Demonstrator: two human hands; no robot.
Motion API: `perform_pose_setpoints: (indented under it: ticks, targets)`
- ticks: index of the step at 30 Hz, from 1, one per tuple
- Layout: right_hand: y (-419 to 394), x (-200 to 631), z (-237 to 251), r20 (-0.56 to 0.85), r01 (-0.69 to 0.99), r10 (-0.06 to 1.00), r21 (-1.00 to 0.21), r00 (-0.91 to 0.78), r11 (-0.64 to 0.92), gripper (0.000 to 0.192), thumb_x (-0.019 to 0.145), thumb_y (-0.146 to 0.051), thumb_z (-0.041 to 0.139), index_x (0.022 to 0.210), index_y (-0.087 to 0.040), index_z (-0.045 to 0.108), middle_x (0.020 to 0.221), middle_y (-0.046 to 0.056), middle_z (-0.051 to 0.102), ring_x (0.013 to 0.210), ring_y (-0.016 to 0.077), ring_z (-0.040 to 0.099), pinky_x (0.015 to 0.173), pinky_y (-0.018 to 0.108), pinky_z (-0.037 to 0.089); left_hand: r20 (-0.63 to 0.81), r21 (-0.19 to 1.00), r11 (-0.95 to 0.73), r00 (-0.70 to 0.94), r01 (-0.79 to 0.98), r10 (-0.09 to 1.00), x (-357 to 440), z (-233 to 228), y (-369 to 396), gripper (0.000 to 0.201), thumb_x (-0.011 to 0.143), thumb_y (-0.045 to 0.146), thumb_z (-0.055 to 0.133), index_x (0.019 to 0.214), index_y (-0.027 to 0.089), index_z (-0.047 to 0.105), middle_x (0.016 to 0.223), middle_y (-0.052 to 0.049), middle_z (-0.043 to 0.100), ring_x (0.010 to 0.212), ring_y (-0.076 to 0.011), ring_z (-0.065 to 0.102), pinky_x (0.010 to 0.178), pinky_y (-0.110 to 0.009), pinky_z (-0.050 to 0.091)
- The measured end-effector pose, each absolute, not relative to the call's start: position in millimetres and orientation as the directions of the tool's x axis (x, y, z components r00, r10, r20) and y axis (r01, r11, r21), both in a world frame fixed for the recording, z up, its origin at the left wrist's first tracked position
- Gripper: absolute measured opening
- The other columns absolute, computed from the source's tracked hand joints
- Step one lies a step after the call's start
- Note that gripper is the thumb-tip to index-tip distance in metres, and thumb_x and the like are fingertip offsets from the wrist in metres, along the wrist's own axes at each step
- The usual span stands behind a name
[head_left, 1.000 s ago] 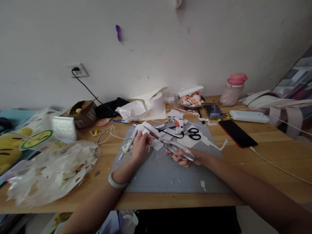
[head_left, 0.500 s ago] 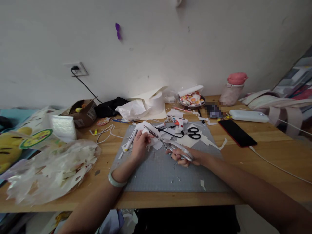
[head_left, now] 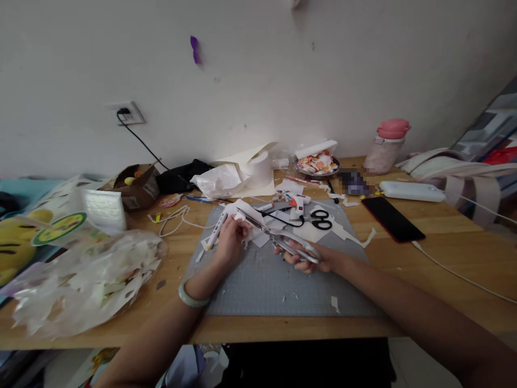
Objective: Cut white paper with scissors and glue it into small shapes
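Observation:
My left hand [head_left: 233, 238] pinches a small piece of white paper [head_left: 239, 216] above the left part of the grey cutting mat [head_left: 274, 293]. My right hand [head_left: 301, 257] is wrapped round the handles of large scissors [head_left: 293, 241]. Their blades point up and left and reach the paper beside my left fingertips; whether they are cutting through it I cannot make out. Just behind my hands lie a hot glue gun [head_left: 299, 202], a pair of black-handled scissors [head_left: 321, 220] and paper scraps [head_left: 340, 230]. A white pen-like tool [head_left: 217, 230] rests left of my left hand.
A clear plastic bag of scraps [head_left: 92, 283] lies on the left of the wooden table [head_left: 448, 269]. Toward the right are a phone [head_left: 393, 220] with a cable, a white case [head_left: 412, 191] and a pink-lidded bottle [head_left: 388, 145]. A bowl of wrapped sweets [head_left: 318, 163] stands at the back.
The scissors' handles look closer together than before, with the fingers of my right hand drawn in slightly. My left hand keeps its place with the paper. The whole view has shifted very slightly.

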State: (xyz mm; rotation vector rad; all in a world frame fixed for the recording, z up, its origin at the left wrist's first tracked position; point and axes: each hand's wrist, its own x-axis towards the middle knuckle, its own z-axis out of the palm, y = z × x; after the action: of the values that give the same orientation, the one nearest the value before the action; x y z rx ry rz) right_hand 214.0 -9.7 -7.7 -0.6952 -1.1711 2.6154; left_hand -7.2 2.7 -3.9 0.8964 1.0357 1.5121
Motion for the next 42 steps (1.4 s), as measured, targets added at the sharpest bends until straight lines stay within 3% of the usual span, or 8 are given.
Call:
perform_pose_setpoints:
  ticks: [9,18,24,30,36,42]
  targets:
    - [-14.9,211.6,-1.7,-0.336,0.07,0.423,-0.843,-0.842,-0.533,0.041,0.072,-0.039,0.067,0.101,-0.018,0.046,0.058,-0.011,0.032,0.037,-0.0008,0.021,0.034,0.015,0.013,-0.016,0.925,-0.042,-0.148,-0.378,0.989,-6.2,-2.8,2.4,0.027,0.07,0.039,0.063,0.069,0.018,0.046,0.055,0.005,0.055,0.041,-0.0066,0.042,0.043,-0.019,0.031]
    - [-15.3,210.3,-5.7,-0.336,0.057,0.433,-0.839,-0.837,-0.541,0.032,0.075,-0.032,0.063,0.099,-0.019,0.047,0.055,-0.013,0.031,0.034,-0.0011,0.022,0.034,0.014,0.013,0.001,0.93,-0.047,-0.126,-0.364,0.992,-6.0,-3.5,1.2,0.026,0.073,0.035,0.064,0.068,0.019,0.045,0.058,0.005,0.053,0.044,-0.0071,0.041,0.044,-0.019,0.031]
    - [-15.8,211.9,-5.0,-0.316,0.019,0.437,-0.827,-0.842,-0.562,0.041,0.069,-0.037,0.068,0.099,-0.019,0.047,0.058,-0.012,0.035,0.034,-0.0017,0.022,0.032,0.014,0.013,0.055,0.898,-0.073,-0.053,-0.435,0.997,-6.6,-5.0,1.1,0.025,0.075,0.034,0.065,0.071,0.018,0.047,0.061,0.005,0.053,0.046,-0.0057,0.042,0.047,-0.017,0.035]
    - [-11.1,215.4,-13.3,-0.253,-0.024,0.383,-0.808,-0.888,-0.589,0.041,0.073,-0.04,0.067,0.102,-0.018,0.047,0.061,-0.011,0.035,0.036,-0.0019,0.02,0.032,0.013,0.011,0.062,0.916,-0.091,-0.087,-0.39,0.994,-5.1,-2.1,0.0,0.027,0.074,0.036,0.066,0.07,0.019,0.046,0.06,0.004,0.053,0.045,-0.0068,0.041,0.047,-0.02,0.033]
    - [-8.1,220.7,-20.0,-0.109,-0.1,0.315,-0.809,-0.943,-0.579,0.056,0.073,-0.054,0.065,0.11,-0.016,0.047,0.065,-0.009,0.035,0.039,-0.0016,0.017,0.031,0.013,0.01,0.09,0.929,-0.136,-0.146,-0.344,0.985,-4.2,-1.7,-0.5,0.025,0.073,0.035,0.065,0.068,0.018,0.047,0.059,0.005,0.052,0.046,-0.0074,0.041,0.047,-0.021,0.031]
    - [-7.5,221.1,-19.1,-0.117,-0.086,0.311,-0.818,-0.943,-0.569,0.058,0.072,-0.055,0.065,0.11,-0.015,0.048,0.065,-0.009,0.034,0.039,-0.0015,0.017,0.03,0.013,0.01,0.099,0.932,-0.145,-0.15,-0.334,0.984,-4.4,-1.4,-0.6,0.027,0.074,0.038,0.063,0.067,0.019,0.046,0.053,0.005,0.048,0.045,-0.0077,0.041,0.047,-0.021,0.032]
